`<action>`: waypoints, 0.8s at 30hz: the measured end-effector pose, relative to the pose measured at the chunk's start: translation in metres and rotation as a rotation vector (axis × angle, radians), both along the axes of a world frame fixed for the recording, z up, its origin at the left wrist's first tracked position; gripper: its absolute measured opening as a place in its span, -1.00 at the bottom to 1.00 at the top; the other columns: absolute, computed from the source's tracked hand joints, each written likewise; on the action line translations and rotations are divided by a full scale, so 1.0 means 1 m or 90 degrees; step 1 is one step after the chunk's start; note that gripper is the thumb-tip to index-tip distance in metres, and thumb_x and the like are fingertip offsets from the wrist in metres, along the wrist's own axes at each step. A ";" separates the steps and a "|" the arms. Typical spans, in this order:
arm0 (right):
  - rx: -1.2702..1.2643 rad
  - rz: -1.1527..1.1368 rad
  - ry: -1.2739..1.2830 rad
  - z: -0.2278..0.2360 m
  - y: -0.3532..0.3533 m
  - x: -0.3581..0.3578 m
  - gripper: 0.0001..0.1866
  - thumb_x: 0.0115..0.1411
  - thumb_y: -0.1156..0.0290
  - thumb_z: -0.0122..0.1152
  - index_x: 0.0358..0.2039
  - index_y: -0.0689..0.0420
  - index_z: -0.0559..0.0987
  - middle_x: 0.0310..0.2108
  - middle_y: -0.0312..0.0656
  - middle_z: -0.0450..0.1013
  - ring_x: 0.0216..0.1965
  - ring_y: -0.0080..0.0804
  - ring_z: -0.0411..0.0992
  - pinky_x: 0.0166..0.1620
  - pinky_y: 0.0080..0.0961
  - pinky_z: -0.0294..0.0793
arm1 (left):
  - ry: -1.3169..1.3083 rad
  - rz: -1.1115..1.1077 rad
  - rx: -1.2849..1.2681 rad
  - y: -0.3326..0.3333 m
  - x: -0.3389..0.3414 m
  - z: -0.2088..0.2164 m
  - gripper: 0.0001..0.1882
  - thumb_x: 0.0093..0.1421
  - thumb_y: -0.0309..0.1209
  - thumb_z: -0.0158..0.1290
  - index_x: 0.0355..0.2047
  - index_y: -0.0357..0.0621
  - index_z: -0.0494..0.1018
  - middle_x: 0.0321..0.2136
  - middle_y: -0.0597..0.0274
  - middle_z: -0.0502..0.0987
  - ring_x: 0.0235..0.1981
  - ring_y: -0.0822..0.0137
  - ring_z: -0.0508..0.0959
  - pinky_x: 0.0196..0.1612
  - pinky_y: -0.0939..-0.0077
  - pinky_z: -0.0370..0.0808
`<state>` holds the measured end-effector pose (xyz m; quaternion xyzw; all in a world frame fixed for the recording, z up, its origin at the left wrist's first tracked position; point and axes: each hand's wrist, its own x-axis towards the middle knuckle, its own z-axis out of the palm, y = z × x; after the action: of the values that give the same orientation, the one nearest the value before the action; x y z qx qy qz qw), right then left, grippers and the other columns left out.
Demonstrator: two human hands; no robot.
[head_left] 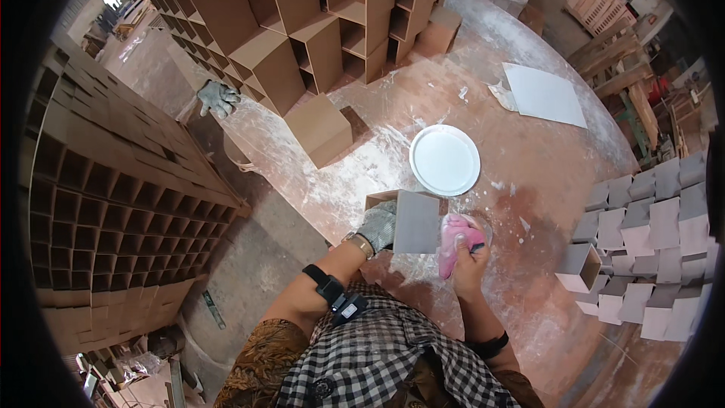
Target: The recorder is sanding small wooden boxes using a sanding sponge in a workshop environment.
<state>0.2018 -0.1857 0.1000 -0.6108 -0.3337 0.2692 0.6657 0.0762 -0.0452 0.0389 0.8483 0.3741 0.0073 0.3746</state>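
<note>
My left hand (379, 227), in a grey knitted glove, grips a small open-ended box (416, 224) from its left side. The face of the box turned up toward me is coated pale grey; its bare brown inside shows at the far left edge, and some of my gloved fingers are hidden there. Bare, my right hand (471, 258) is closed round a pink sponge or wadded cloth (453, 245) at the right edge of the box. Just beyond the box, a shallow round dish (445, 160) with a white surface lies on the table.
The reddish table (544, 181) is smeared with white. Uncoated brown boxes (321, 130) stack high at the far side; more fill the left (143, 211). Grey-coated boxes (642, 234) are piled at the right. A spare glove (218, 98) and a white sheet (544, 94) lie farther off.
</note>
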 end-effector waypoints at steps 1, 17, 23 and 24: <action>-0.001 -0.024 0.050 -0.004 -0.001 0.001 -0.79 0.17 0.53 0.01 -0.18 0.28 0.44 -0.19 -0.16 0.40 -0.15 -0.45 0.36 -0.04 -0.51 0.31 | -0.034 -0.035 0.027 0.002 -0.007 -0.010 -0.60 0.09 -0.11 -0.06 -0.17 -0.11 0.45 -0.21 -0.07 0.48 -0.17 0.06 0.49 -0.11 0.25 0.41; 0.060 -0.146 0.275 -0.015 0.007 0.001 -0.88 0.21 0.49 0.00 -0.28 0.25 0.46 -0.30 -0.27 0.41 -0.30 -0.59 0.35 -0.18 -0.61 0.35 | -0.407 -0.080 -0.191 0.008 -0.065 -0.013 -0.57 0.15 -0.31 -0.05 0.04 -0.13 0.28 -0.05 0.08 0.38 -0.02 0.24 0.39 0.00 0.44 0.34; 0.048 -0.102 0.243 -0.016 0.005 -0.002 -0.89 0.21 0.50 0.01 -0.30 0.25 0.45 -0.29 -0.26 0.41 -0.28 -0.59 0.34 -0.16 -0.61 0.33 | -0.394 -0.025 -0.130 0.008 -0.056 0.008 -0.56 0.19 -0.31 -0.11 0.07 -0.18 0.23 -0.01 0.10 0.35 0.01 0.30 0.36 0.06 0.49 0.28; 0.051 -0.098 0.240 -0.019 0.005 -0.001 -0.89 0.21 0.50 0.00 -0.30 0.25 0.45 -0.28 -0.26 0.41 -0.28 -0.58 0.34 -0.15 -0.61 0.33 | -0.387 -0.007 -0.121 0.007 -0.055 0.008 -0.55 0.21 -0.30 -0.14 0.09 -0.19 0.21 0.02 0.11 0.34 0.04 0.33 0.34 0.08 0.51 0.26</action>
<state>0.2004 -0.1805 0.0813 -0.5461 -0.1661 0.3138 0.7588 0.0207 -0.0378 0.0467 0.7705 0.2394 0.2235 0.5468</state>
